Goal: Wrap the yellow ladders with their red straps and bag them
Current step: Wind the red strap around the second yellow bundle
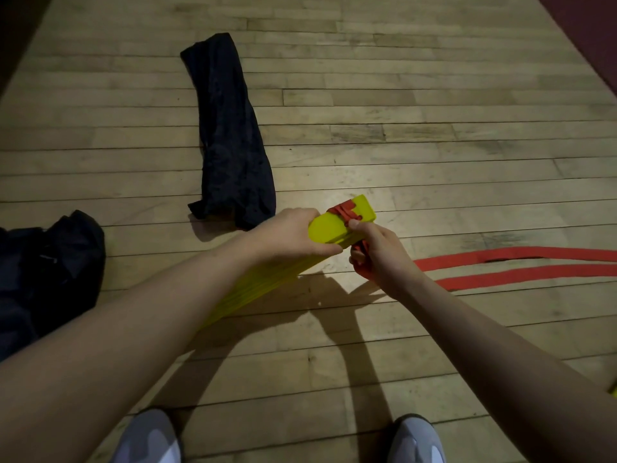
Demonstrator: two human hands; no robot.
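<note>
Yellow ladder stack (329,228) at frame centre, left hand (287,235) clasps it. Right hand (377,253) pinches red strap (500,262), which trails right. Risk: slack strap slips, wrap loosens. Black bag (230,135) upper left.

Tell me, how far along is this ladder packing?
Early on. The yellow ladder is stacked flat, held by the left hand, with a few turns of red strap on its end. The right hand pulls more strap; long lengths still trail on the floor. The black bag lies unused.
</note>
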